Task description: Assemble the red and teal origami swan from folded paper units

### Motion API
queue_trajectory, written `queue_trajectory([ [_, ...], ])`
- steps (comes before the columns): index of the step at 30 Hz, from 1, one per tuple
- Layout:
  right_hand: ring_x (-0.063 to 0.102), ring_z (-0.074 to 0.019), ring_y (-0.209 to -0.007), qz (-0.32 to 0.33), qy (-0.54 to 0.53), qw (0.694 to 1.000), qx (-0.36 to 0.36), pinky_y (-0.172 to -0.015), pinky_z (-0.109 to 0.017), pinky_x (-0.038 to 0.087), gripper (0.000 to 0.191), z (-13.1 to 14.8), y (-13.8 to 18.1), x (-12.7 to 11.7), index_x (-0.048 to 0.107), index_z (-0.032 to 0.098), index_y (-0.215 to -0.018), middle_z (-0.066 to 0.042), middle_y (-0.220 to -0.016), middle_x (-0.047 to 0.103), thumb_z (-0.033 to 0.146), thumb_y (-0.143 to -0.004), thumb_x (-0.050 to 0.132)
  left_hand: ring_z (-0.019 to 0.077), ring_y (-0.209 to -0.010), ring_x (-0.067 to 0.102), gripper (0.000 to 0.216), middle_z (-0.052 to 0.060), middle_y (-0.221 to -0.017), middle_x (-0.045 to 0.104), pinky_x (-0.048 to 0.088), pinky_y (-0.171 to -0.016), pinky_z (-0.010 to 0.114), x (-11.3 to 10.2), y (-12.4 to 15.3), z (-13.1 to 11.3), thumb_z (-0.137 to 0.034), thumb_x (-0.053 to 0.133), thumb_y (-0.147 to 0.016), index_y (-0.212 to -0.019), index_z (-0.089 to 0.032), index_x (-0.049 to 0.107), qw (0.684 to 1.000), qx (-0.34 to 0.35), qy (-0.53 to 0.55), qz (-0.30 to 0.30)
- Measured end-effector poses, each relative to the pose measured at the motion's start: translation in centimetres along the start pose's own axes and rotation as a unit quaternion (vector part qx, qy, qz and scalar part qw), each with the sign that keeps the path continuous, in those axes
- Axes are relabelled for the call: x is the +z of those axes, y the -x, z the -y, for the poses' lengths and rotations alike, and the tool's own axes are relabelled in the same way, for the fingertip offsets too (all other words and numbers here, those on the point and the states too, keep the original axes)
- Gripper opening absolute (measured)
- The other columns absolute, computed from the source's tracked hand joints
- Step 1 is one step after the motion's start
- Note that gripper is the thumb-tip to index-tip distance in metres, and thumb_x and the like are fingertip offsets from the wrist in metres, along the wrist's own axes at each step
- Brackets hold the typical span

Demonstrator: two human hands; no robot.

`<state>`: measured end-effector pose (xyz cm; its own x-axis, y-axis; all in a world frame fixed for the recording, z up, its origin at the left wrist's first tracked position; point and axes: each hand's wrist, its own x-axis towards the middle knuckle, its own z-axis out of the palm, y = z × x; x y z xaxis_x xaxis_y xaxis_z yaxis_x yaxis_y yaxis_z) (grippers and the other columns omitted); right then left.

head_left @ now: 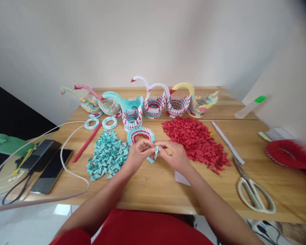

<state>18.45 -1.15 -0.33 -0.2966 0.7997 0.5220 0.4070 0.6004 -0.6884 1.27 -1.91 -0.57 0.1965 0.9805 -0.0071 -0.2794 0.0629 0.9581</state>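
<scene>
Teal paper piece (156, 151), mostly behind both hands (137, 156) (175, 156)

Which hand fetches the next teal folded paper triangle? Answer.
Probably left: the left hand borders the teal paper triangle pile; the right hand sits by the red paper triangle pile. Both pinch one teal piece.

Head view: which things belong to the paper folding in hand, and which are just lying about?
In use: left hand, right hand, teal paper piece, teal pile, red pile.
Lying about: scissors, phone, white cable, finished swans.
</scene>
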Motion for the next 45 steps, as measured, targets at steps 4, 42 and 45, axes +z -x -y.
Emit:
queue_trajectory([
  [4, 0.068, -0.0161, -0.073, -0.005, -0.014, 1.000, 0.016, -0.072, -0.027, 0.052, 0.017, 0.2, 0.0, -0.1, 0.069, 0.022, -0.092, -0.002, -0.084, 0.075, 0.016, -0.084, 0.056, 0.0106, -0.055, 0.061, 0.030, -0.001, -0.063, 0.065, 0.050, -0.054, 0.021, 0.0, 0.2, -0.2, -0.033, 0.082, -0.071, -0.083, -0.014, 0.062, 1.000, 0.014, 0.010, 0.005],
  [42, 0.071, -0.0195, -0.078, 0.081, -0.303, 0.936, 0.161, -0.072, -0.034, 0.059, 0.022, 0.0, 0.1, 0.7, 0.069, 0.021, -0.100, -0.005, -0.087, 0.072, 0.038, -0.087, 0.064, 0.0102, -0.057, 0.062, 0.035, 0.000, -0.074, 0.067, 0.048, -0.053, 0.020, -0.6, 0.1, 0.2, -0.026, 0.084, -0.069, -0.095, -0.015, 0.064, 0.980, -0.084, 0.180, 0.028],
  [45, 0.071, -0.0191, -0.073, 0.080, -0.327, 0.927, 0.163, -0.070, -0.034, 0.059, 0.020, 0.3, 0.0, 0.8, 0.069, 0.021, -0.097, -0.003, -0.081, 0.072, 0.038, -0.085, 0.067, 0.0100, -0.056, 0.062, 0.036, -0.001, -0.073, 0.067, 0.047, -0.052, 0.020, -0.6, 0.2, 0.1, -0.026, 0.085, -0.068, -0.095, -0.016, 0.064, 0.978, -0.090, 0.187, 0.031],
])
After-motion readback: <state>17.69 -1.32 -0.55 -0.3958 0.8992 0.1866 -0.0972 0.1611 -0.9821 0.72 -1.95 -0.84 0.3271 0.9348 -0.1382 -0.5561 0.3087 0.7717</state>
